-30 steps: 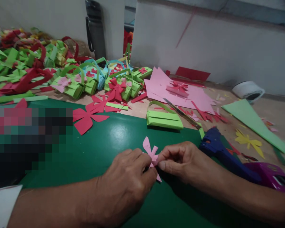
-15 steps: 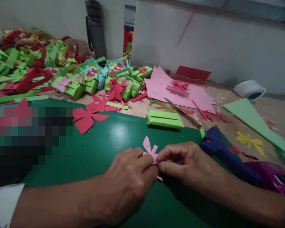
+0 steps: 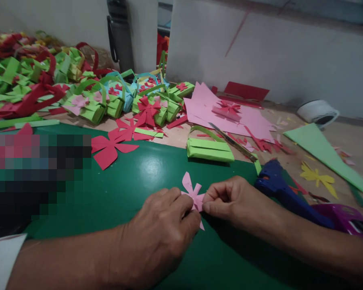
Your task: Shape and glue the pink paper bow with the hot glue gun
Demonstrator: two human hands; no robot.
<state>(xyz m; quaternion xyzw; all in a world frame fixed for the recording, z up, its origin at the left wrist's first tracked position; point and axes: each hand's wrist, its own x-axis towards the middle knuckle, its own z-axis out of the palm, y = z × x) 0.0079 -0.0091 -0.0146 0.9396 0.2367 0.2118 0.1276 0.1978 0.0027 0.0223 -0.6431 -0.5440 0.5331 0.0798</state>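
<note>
A pink paper flower (image 3: 195,196) is pinched between both hands just above the green mat (image 3: 133,177). My left hand (image 3: 172,225) grips its left and lower side, with the fingers hiding part of it. My right hand (image 3: 230,197) has thumb and forefinger closed on a right-hand petal. Beyond the hands sits a small green paper handbag (image 3: 210,150) with a looped handle. A blue glue gun (image 3: 287,197) lies right of my right hand. Red paper flowers (image 3: 109,146) lie at the mat's far left edge.
Several finished paper bags (image 3: 90,106) and a heap of paper pieces (image 3: 24,68) fill the back left. Pink sheets (image 3: 199,106), a utility knife (image 3: 232,141), a tape roll (image 3: 317,112) and a purple tool (image 3: 341,215) lie behind and right. A dark bottle (image 3: 121,36) stands by the wall.
My right thumb and forefinger have shifted slightly right and outward along the pink flower, so more of its centre and right petal shows. My left hand keeps its hold nearly unmoved.
</note>
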